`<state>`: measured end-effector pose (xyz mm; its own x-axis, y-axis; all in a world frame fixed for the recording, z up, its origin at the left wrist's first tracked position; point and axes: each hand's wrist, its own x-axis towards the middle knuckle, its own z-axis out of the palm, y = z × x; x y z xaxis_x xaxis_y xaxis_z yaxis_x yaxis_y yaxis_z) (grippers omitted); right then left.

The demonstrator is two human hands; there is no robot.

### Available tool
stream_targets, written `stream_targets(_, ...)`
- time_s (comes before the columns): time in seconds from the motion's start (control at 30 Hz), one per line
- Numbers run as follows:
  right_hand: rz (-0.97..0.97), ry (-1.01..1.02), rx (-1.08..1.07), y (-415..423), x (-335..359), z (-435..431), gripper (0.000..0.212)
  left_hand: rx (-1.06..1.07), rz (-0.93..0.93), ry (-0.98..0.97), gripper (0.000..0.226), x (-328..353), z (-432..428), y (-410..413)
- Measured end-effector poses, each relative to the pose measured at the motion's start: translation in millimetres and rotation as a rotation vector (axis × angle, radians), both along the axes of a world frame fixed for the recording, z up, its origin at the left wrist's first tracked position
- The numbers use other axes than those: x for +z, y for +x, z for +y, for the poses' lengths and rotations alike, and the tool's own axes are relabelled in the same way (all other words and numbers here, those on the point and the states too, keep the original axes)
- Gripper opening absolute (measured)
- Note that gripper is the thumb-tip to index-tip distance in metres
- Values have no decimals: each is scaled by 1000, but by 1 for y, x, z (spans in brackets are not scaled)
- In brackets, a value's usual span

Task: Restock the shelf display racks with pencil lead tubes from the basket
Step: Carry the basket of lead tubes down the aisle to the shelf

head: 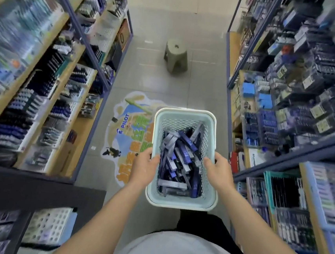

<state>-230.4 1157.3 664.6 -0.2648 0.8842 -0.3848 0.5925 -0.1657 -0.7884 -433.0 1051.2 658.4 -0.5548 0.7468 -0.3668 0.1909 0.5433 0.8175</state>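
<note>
The perforated basket [185,113], heaped with pencil lead tubes [181,161], is gripped at its side rims by the left hand [146,165] and right hand [217,171]; restocking is judged not yet begun.

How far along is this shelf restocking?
Barely begun, it seems. Done: nothing I can see. In hand: the left hand and right hand both grip the basket by its sides. Left: the heap of pencil lead tubes inside it must go into the shelf racks.
</note>
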Motion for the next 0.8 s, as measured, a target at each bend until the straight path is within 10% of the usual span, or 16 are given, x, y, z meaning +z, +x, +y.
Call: stream_targets(0.8,-57,-11,197,-366,-19,575,13,207,0,-39,14,-14,531,-340)
